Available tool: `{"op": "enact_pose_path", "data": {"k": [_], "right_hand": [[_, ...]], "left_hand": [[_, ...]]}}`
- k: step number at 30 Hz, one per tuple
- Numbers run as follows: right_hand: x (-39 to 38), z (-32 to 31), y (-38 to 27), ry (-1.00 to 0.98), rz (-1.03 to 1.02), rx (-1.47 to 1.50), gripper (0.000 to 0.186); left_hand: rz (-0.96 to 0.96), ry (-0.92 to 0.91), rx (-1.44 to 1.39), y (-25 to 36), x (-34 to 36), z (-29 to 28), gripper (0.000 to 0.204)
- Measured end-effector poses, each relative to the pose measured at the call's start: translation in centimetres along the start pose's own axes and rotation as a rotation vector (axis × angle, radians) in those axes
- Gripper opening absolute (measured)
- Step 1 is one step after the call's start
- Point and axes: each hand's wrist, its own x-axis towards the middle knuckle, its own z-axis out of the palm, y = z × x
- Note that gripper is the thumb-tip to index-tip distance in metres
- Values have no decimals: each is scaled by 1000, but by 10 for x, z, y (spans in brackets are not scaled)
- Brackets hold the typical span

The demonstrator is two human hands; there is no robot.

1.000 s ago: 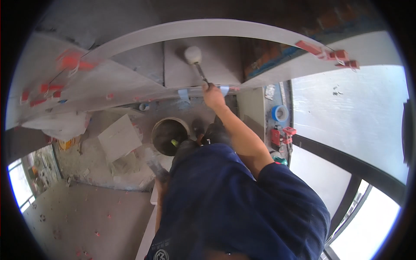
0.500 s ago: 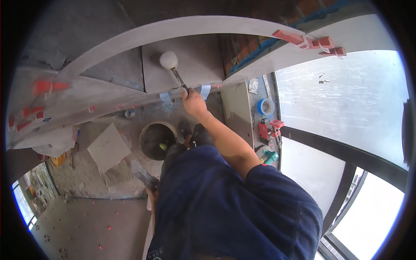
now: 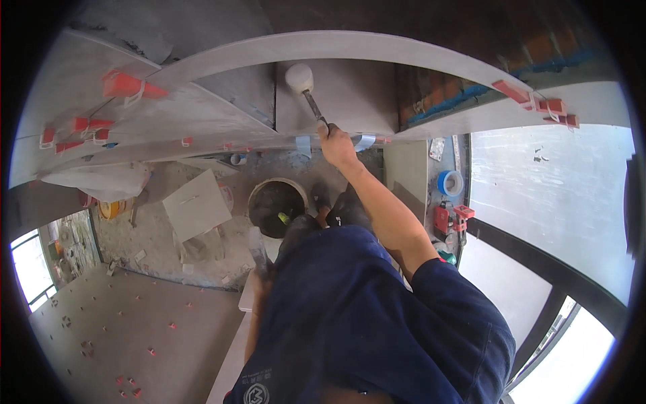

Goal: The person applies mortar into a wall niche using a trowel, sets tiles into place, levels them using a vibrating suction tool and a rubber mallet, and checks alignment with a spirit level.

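My right hand [image 3: 338, 147] is wrapped round the handle of a mallet [image 3: 299, 79] and stretches out ahead of me. The mallet's round white head is at a grey tile [image 3: 363, 97] set within a recess; whether they touch I cannot tell. Blue tape strips [image 3: 304, 146] stick to the edge just below the tile. Low at my left side, my left hand [image 3: 262, 281] grips a trowel [image 3: 258, 248] with a greyish flat blade, partly blurred. My body hides some of that hand.
A bucket [image 3: 306, 195] stands by my feet. Left of it lies a loose square tile [image 3: 196, 205]. Red wedges with clips [image 3: 128, 85] sit along the tile joints. On the right ledge are a blue tape roll [image 3: 449, 183] and a red tool [image 3: 452, 219].
The view has shifted, so the whole scene sits farther right and lower. My right hand keeps its grip on the mallet, and my left hand still has the trowel.
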Motion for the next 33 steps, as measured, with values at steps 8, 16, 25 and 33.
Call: {"op": "enact_pose_path", "data": {"k": [8, 16, 25, 33], "right_hand": [[58, 2, -17, 0, 37, -5, 56], [84, 7, -17, 54, 9, -34, 59], [74, 20, -8, 6, 18, -91, 56], [99, 6, -2, -84, -104, -148, 57]], "left_hand": [[-128, 11, -50, -4, -13, 2, 15], [-254, 79, -45, 11, -20, -1, 14], [-239, 153, -150, -18, -27, 10, 16], [-163, 110, -214, 26, -1, -7, 11]]}}
